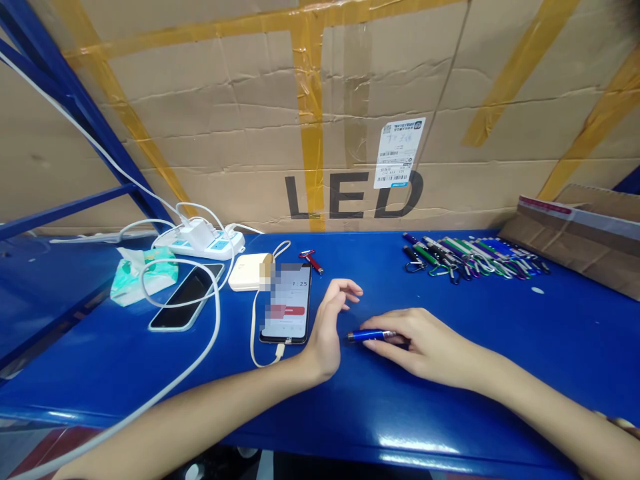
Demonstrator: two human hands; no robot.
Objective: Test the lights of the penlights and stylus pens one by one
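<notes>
My right hand (410, 337) pinches a small blue keychain flashlight (367, 335) between thumb and fingers, low over the blue tabletop. The flashlight lies nearly level, with its dark end pointing left. My left hand (330, 327) is just left of it, on edge and apart from it. Its fingers curve loosely, with nothing in them. Beside that hand is a lit phone (285, 307) showing 1:25, a cable plugged into its lower end. A red keychain flashlight (314, 262) with a red clip rests behind the phone.
Several keychain flashlights (470, 257) with carabiners lie in a row at the back right, near an open cardboard box (575, 233). Leftward are a power bank (245, 272), a dark phone (187, 297), a tissue pack (160, 270) and a power strip (215, 245). A white cable (215, 333) loops across the left.
</notes>
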